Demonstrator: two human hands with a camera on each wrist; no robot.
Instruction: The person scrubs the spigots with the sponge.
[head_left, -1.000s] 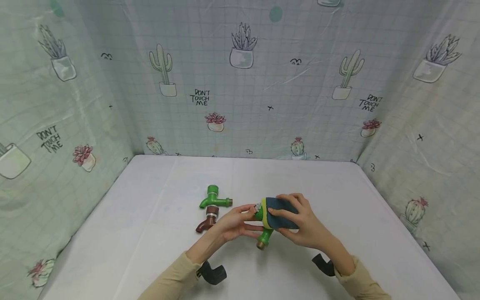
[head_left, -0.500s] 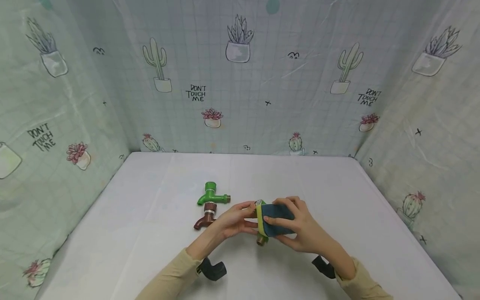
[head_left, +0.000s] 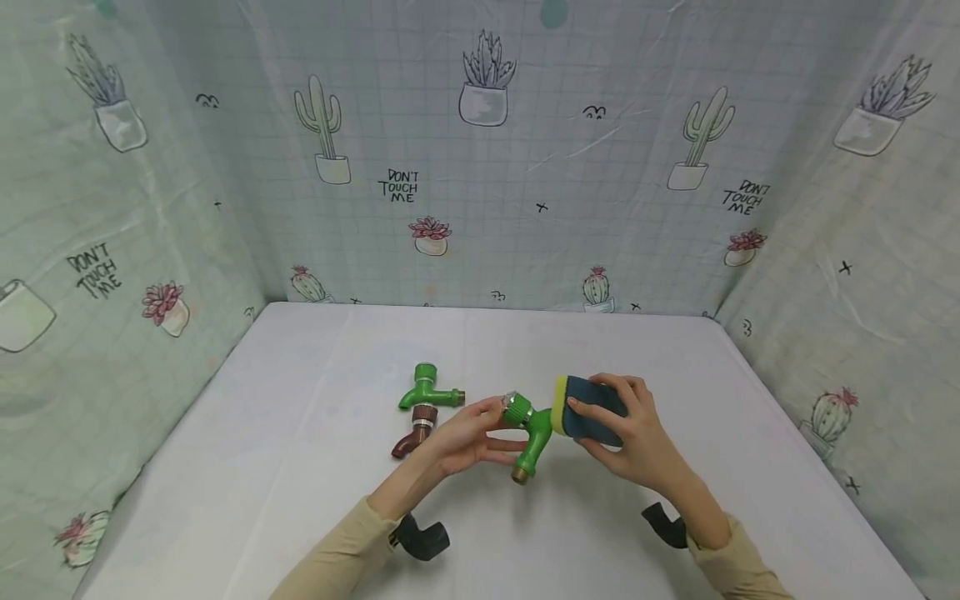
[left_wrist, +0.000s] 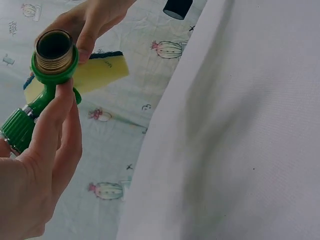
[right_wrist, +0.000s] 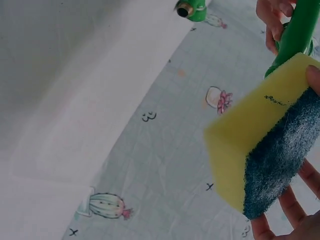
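Note:
My left hand (head_left: pixel 468 437) holds a green tap (head_left: pixel 537 437) by its ribbed knob, raised over the table with its brass threaded end (head_left: pixel 521 475) pointing down toward me. In the left wrist view that threaded opening (left_wrist: pixel 54 50) faces the camera. My right hand (head_left: pixel 637 433) grips a sponge (head_left: pixel 594 408), yellow foam on one side and dark blue scouring pad on the other. Its yellow face is right at the tap's spout end, which the sponge partly hides. Fingers lie along the pad side (right_wrist: pixel 280 160) in the right wrist view.
Left of my hands, a second green tap (head_left: pixel 427 393) lies on the white table (head_left: pixel 315 483), with a brown tap (head_left: pixel 415 433) just in front of it, partly behind my left wrist. Black curved wrist mounts (head_left: pixel 423 540) show below both forearms. A cactus-print cloth (head_left: pixel 540 242) borders the table.
The sponge, which covered most of the tap's body half a second ago, has moved right and slightly up with my right hand. The tap's body now shows. My left hand keeps its hold.

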